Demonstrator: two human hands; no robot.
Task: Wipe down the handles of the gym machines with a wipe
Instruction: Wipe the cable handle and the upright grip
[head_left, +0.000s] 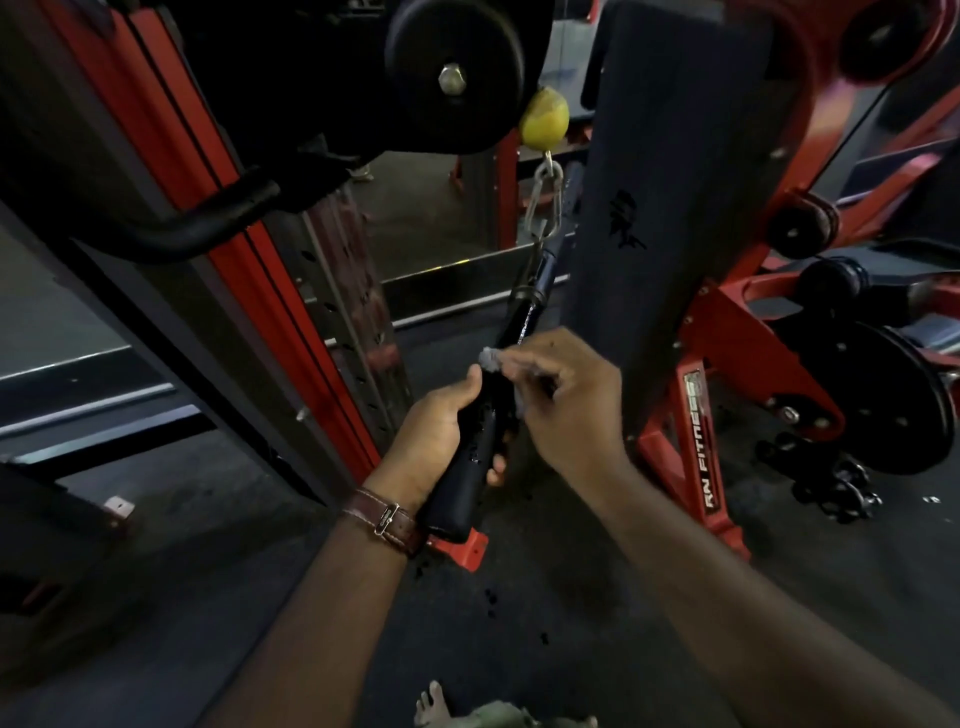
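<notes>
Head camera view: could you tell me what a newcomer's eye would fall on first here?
At centre, the left hand grips a black bar handle while the right hand presses a grey wipe onto it. Above hangs a yellow ball stopper beside a black pulley, and red machine frames stand on both sides.

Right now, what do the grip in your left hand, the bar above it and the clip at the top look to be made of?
Grip: matte black, probably rubber or foam; dull, with small pits or wet spots.
Bar: glossy black, likely painted or coated metal; it shows a sharp highlight.
Clip: bare silvery metal, likely steel, dull grey sheen.
Wipe in the right hand: pale grey, crumpled, cloth or paper.
</notes>
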